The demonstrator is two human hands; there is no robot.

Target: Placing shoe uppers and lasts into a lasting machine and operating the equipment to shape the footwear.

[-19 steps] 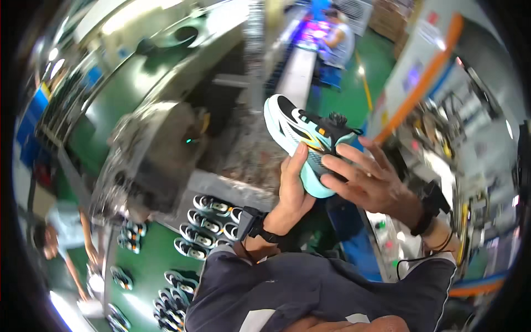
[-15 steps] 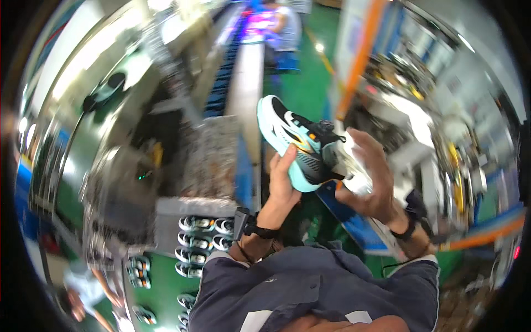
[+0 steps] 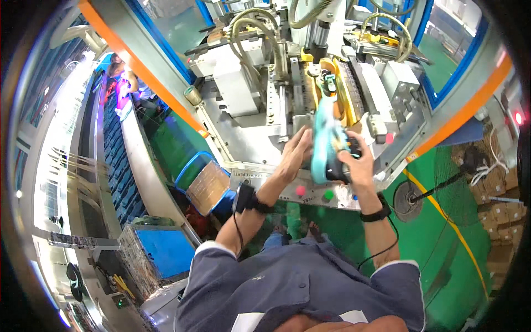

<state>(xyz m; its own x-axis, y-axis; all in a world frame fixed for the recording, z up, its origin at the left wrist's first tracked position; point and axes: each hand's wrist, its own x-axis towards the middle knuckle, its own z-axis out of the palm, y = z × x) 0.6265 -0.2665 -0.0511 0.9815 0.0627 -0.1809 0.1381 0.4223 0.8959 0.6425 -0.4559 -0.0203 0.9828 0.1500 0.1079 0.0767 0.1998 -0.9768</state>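
A mint-green and black sneaker, smeared by motion, is held in front of a machine. My right hand is closed round the dark upper near its heel end, thumb across it. Beside the pale sole is my left hand, its fingers stretched forward; whether they touch the sole cannot be told. Just beyond the toe lies a yellow mould in the machine's bed, with a small green and black piece inside it.
Push buttons, one of them green, line the machine's front edge. Orange-edged posts flank it. A blue-framed stool and a conveyor stand left, with a person far off. A floor fan and cardboard boxes are right.
My view has swung right from the conveyor side to face the machine. The sneaker now points away from me. My left thumb no longer shows pressed over its side; my right hand still holds it.
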